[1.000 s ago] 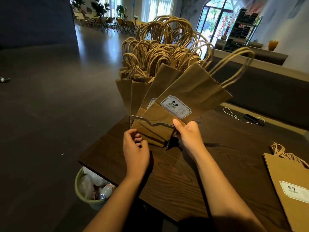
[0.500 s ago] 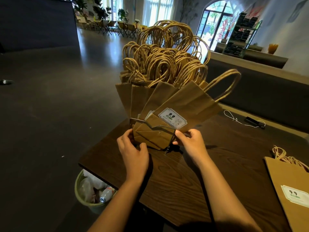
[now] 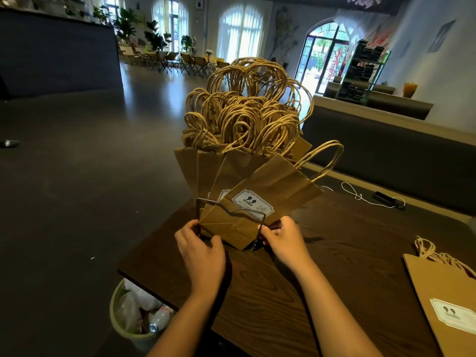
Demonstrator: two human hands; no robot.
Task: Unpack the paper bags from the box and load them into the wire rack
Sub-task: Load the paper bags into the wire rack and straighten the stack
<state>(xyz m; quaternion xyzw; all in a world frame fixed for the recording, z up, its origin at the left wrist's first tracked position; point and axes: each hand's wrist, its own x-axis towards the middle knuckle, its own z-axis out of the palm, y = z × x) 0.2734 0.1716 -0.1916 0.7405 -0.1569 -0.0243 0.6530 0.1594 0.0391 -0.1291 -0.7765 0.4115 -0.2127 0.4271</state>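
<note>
A long row of brown paper bags (image 3: 239, 155) with twisted handles stands in a wire rack (image 3: 206, 202) on the dark wooden table (image 3: 334, 266). The nearest bag (image 3: 273, 186), with a white "9.9" label, leans to the right behind the rack's front wire. My left hand (image 3: 199, 249) grips the left upright of that front wire. My right hand (image 3: 284, 239) holds the right upright and touches the bag's bottom edge. A small stack of flat bags (image 3: 445, 292) lies at the table's right edge. No box is in view.
A green waste bin (image 3: 136, 315) with bottles stands on the floor beside the table's left corner. A white cord and a small black device (image 3: 386, 199) lie at the table's far right. A dark bench back (image 3: 386, 155) runs behind the table.
The front bag has sunk lower into the rack and leans less. My right hand slid from the bag's lower edge down to the rack's right upright; my left hand closed on the left upright.
</note>
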